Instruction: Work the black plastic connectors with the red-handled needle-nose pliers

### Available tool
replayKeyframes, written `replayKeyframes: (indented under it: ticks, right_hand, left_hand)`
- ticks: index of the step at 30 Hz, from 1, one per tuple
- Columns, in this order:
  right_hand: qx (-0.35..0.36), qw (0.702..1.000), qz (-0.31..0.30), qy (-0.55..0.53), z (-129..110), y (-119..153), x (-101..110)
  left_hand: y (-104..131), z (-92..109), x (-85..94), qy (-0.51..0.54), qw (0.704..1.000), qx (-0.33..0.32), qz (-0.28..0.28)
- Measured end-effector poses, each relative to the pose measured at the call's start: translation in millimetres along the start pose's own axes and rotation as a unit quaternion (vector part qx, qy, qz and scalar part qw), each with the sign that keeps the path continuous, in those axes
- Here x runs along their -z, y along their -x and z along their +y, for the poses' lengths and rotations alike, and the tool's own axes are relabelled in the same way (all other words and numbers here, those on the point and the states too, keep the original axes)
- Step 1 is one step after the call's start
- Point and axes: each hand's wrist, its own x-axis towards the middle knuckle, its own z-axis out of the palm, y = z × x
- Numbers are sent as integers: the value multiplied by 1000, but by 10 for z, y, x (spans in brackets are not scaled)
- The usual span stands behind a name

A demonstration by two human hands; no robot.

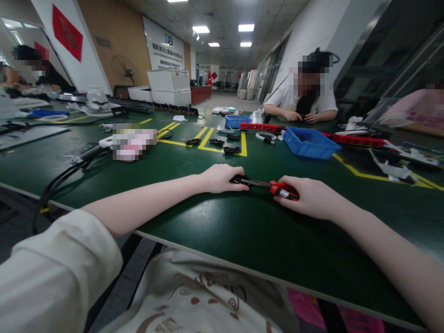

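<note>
We see left hand (222,179) and right hand (312,196) out front, facing each other, near but apart; left fingers curled, pinching against thumb; right fingers wrapped in a grip; left forearm (149,203) slants in from lower left, right forearm (388,240) from lower right; both bare; left wrist (200,183) looks nearly straight.

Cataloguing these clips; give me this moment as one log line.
left hand: holding small black part | right hand: gripping red-handled pliers, tips at part | nearby: larger blue bin, black pieces
</note>
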Motion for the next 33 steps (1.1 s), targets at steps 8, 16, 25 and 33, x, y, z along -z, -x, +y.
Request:
replayKeyframes:
  ticks: [8,16,25,33]
  right_hand:
    - [47,997,41,52,47,6,-62]
    - [115,970,175,125,84,22,-86]
    - [99,964,215,125,118,61,-54]
    - [110,969,197,97,143,62,-46]
  left_hand:
    - [-7,-22,-19,5,1000,-5,4]
    - [-11,-8,-11,3,1000,2,-1]
    - [-4,-17,-19,7,1000,-4,7]
    - [1,-19,-21,14,1000,-9,12]
